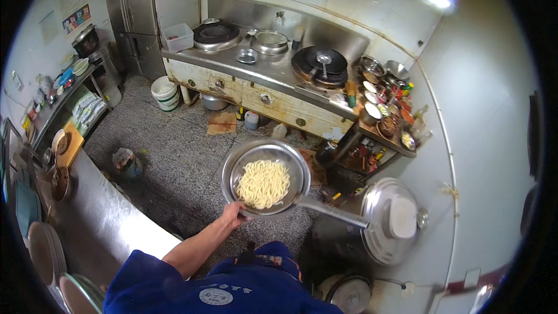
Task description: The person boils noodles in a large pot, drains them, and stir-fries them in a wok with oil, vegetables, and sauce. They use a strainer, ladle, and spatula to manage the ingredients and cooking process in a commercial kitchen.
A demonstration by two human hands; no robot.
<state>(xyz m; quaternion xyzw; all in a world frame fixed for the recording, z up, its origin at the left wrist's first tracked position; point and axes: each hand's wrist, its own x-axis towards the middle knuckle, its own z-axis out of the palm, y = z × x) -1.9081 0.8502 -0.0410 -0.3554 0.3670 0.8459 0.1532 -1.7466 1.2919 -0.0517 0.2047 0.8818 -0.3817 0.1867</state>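
My left hand (233,214) grips the near-left rim of a round stainless steel basin (227,174), held out in front of my body above the floor. Inside the basin rests a metal strainer (296,182) whose ribbed handle (335,212) sticks out to the right. A heap of pale, thick noodles (263,184) fills the strainer's middle. No hand is on that handle; my right hand is out of view. Just right of the handle's end stands a large metal stockpot with a lid (375,200), and a pale rectangular object (402,217) lies on top of it.
A steel wok range (270,69) runs along the far wall, with a ladle (324,62) in its right wok. Seasoning bowls crowd a side table (392,137). At left is a steel counter (100,200) with stacked plates (45,253). A bin (127,162) and a bucket (165,95) stand on the floor.
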